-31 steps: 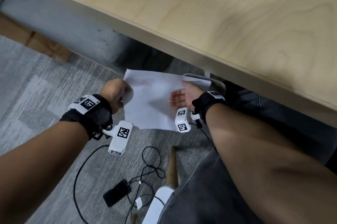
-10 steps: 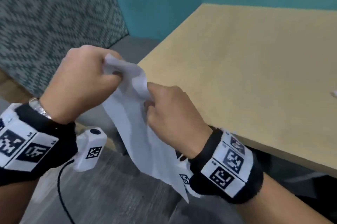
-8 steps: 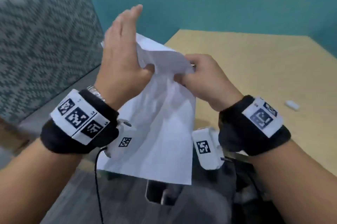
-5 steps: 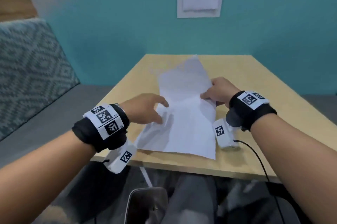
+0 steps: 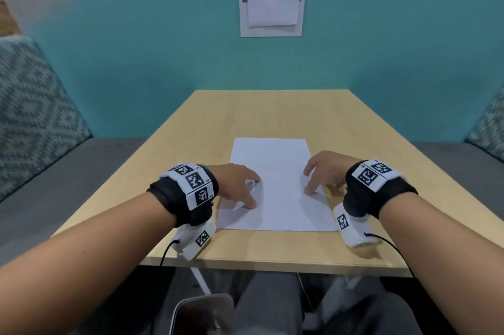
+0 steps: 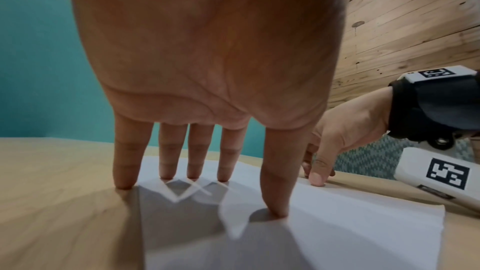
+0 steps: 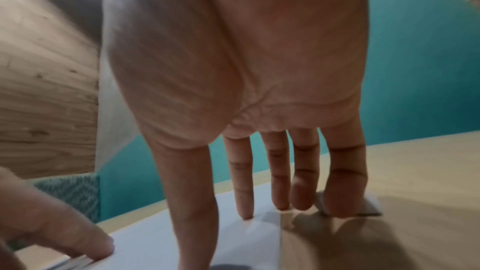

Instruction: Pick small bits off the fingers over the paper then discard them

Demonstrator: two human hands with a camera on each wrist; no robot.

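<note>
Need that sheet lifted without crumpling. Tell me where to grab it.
Judging by its pose, take the paper at its near edge, which lies closest to the table front. It lies flat, so slide it over that lip, then pinch from below.

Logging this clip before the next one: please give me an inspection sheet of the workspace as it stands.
Surface: light wooden table.
Job's things: white paper lies flat near the front edge; no bits visible.
Clutter: a small pale object lies on the table beside the paper, under the right little finger.
Grippers: left hand and right hand press straight fingertips on the paper's side edges, holding nothing.
Cables: a black cable hangs from the right wrist unit over the table edge; another leaves the left unit.
Surroundings: teal wall with a white sheet fixed on it, patterned bench cushion.
</note>
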